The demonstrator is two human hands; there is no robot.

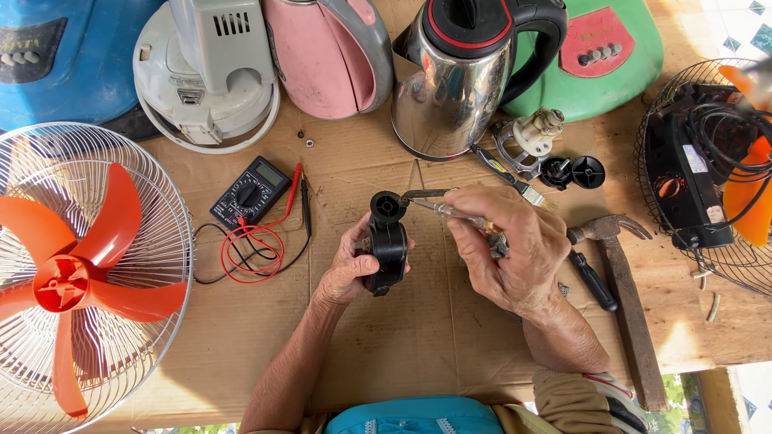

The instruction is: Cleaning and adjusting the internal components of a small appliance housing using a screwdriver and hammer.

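Between the fingers of the left hand [347,269], a black plastic part [386,241] is gripped upright above the cardboard [418,337]. A screwdriver [450,212] is clasped by the right hand [515,257], its tip touching the part's top.

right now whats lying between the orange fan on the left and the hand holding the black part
In the head view, a black multimeter with coiled red and black leads lies on the cardboard between the orange fan and the left hand.
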